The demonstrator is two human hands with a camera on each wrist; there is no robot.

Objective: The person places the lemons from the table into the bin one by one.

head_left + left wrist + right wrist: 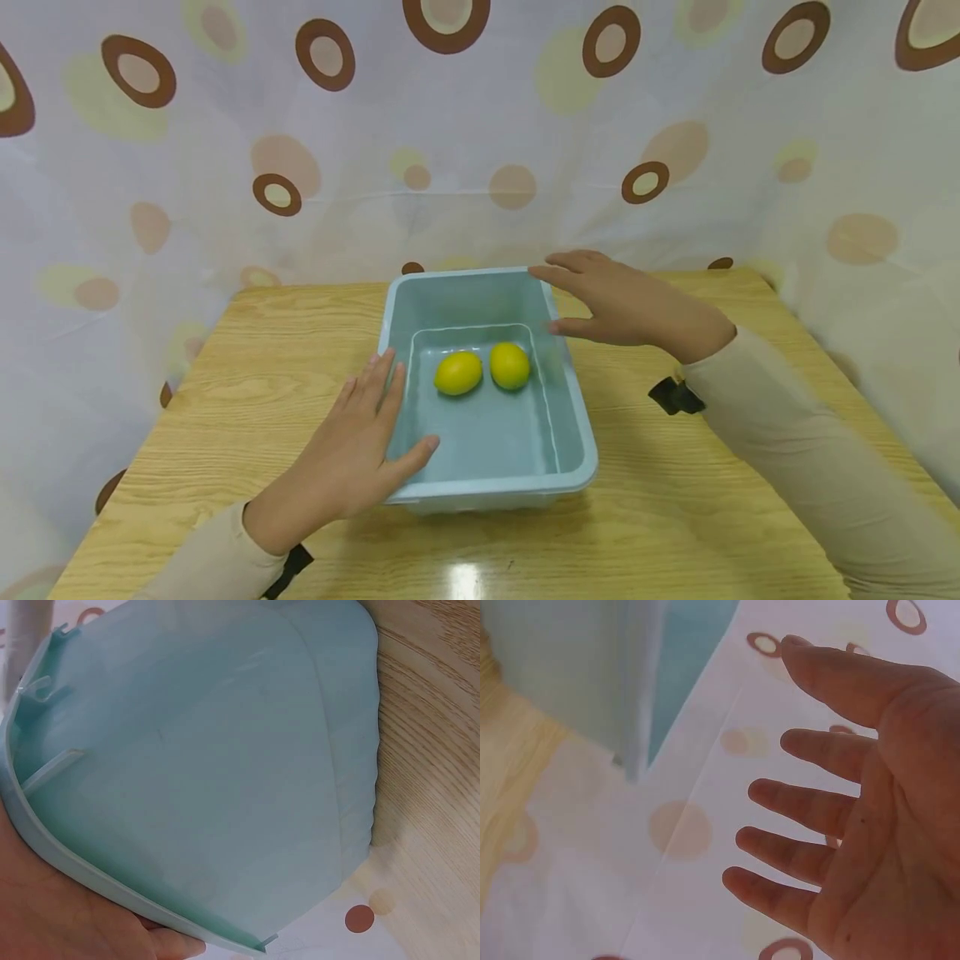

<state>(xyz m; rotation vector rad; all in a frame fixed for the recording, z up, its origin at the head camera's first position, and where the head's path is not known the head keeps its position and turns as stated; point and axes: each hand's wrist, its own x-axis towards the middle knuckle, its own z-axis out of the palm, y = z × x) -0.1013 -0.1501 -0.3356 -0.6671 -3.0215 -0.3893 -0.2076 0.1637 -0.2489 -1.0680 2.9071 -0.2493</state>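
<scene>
A light blue plastic bin (491,484) holds two yellow lemons (458,373), which lie side by side on its floor. My left hand (345,457) is at the bin's near left side, fingers straight and thumb spread over the rim. The left wrist view shows that hand (71,911) against the rim, beside the bin's outer wall (217,765); whether it bears weight there I cannot tell. At the far right rim my right hand (630,302) hovers with fingers extended. In the right wrist view its spread fingers (795,802) stand apart from the bin (562,667).
The bin stands on a wooden table (300,333). A white curtain (465,225) with brown and beige ovals hangs behind the table and along both sides. A dark strap (677,396) shows at the right wrist.
</scene>
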